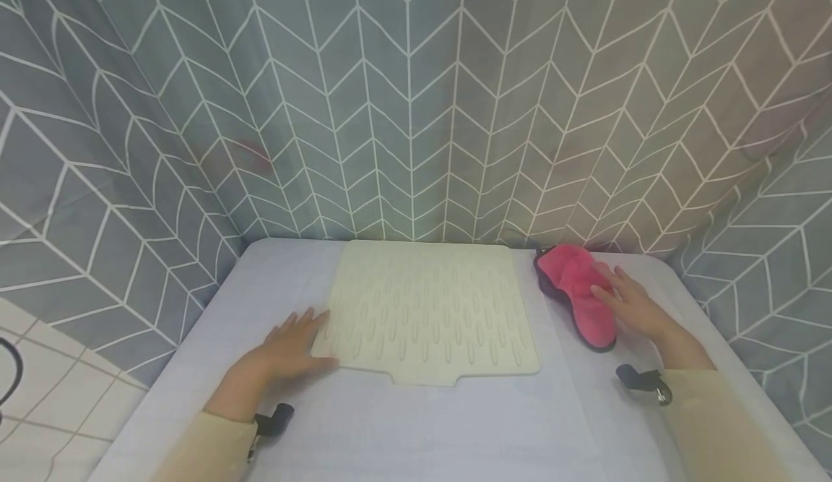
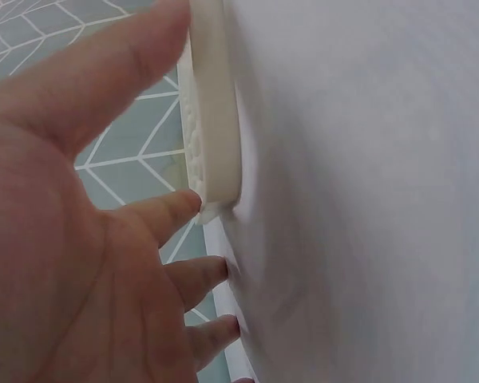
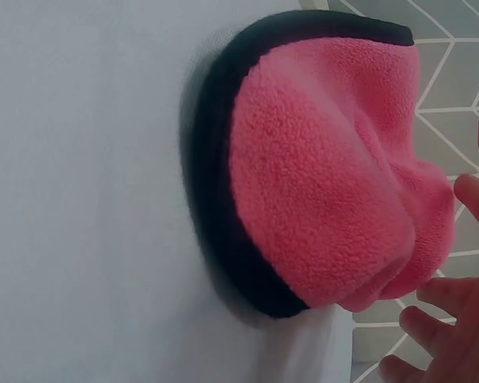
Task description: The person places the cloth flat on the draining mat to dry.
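A flat cream board [image 1: 429,301] with raised oval ridges and a tab on its near edge lies mid-table. My left hand [image 1: 292,348] is spread at the board's near left corner. In the left wrist view, the thumb and index fingertip meet the board's edge [image 2: 219,112], while the other fingertips rest on the white sheet. A pink fleecy cloth [image 1: 581,290] with dark edging lies folded and bunched to the right of the board. My right hand [image 1: 627,298] reaches over its right side with fingers apart. In the right wrist view, those fingertips come right up to the cloth [image 3: 327,175].
A white-covered table [image 1: 403,431] with rounded far corners bears everything. Grey curtains [image 1: 429,106] with white chevron lines stand close along its back and sides. White floor tiles [image 1: 45,388] show at lower left. A small black device [image 1: 640,379] sits at the right wrist.
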### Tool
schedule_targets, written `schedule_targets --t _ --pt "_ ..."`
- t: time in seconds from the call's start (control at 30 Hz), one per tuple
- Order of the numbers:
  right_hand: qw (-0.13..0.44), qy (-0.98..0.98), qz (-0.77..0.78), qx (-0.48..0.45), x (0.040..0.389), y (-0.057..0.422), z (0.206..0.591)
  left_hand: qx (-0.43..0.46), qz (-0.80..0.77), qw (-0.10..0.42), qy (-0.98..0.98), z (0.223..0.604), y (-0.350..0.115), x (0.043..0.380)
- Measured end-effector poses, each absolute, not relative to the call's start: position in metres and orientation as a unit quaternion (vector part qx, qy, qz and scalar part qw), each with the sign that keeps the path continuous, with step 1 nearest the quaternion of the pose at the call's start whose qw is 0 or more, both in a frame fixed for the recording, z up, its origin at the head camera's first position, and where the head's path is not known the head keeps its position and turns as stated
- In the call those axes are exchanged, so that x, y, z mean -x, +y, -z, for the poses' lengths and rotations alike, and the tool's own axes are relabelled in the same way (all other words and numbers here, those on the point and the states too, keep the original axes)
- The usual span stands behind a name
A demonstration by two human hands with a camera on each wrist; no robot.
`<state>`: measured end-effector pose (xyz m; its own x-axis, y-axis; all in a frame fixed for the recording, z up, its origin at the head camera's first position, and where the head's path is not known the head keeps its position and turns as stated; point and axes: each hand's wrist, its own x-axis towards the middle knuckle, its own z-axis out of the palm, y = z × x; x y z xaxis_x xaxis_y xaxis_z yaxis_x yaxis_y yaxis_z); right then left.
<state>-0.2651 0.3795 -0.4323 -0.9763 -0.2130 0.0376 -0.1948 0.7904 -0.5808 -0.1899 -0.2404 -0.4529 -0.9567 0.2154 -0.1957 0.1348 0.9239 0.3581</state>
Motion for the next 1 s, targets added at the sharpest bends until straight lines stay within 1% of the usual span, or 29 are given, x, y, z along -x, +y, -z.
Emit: schedule_targets --t 0.37,0.6,0.73,0.9,1.0 --pt "0.004 0.932 0.336 0.133 0.275 0.383 0.438 -0.095 -0.167 0.109 0.975 0.452 -0.241 0.189" --pt "-0.022 0.927 0.347 0.141 0.278 0.386 0.44 -0.093 -0.172 0.116 0.974 0.45 -0.241 0.189" --pt "-0.056 0.929 0.333 0.15 0.276 0.384 0.439 -0.092 -0.174 0.117 0.973 0.449 -0.24 0.189" --pt "-0.127 0.928 0.31 0.164 0.272 0.379 0.435 -0.093 -0.173 0.116 0.974 0.449 -0.24 0.188" --pt "-0.158 0.92 0.317 0.168 0.272 0.376 0.434 -0.091 -0.172 0.118 0.974 0.451 -0.241 0.189"
